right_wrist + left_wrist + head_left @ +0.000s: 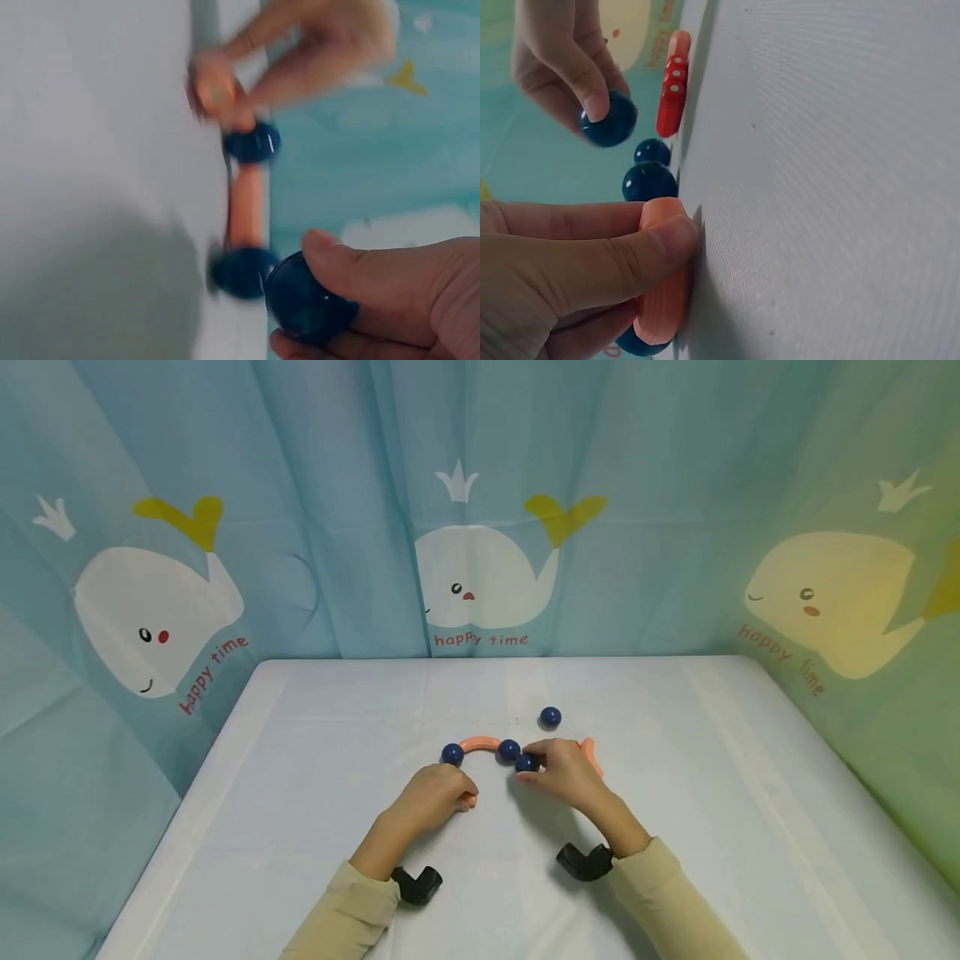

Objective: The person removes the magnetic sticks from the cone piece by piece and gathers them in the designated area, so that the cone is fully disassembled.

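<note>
My left hand (435, 797) pinches a curved orange rod (662, 300) between thumb and fingers, low over the table. A dark blue ball (452, 754) lies just beyond that hand; whether the held rod joins it, I cannot tell. From this ball an orange arc (480, 743) runs to a second blue ball (509, 750). My right hand (566, 772) grips another blue ball (304, 300) with thumb and fingers, raised off the table close to the second ball. The right wrist view is partly blurred.
A loose blue ball (551, 717) lies farther back on the white table (322, 710). Right of my right hand is another orange piece (591, 757), partly hidden; the left wrist view shows red pieces with white dots (672, 105) near it. A whale-print curtain (337, 527) hangs behind.
</note>
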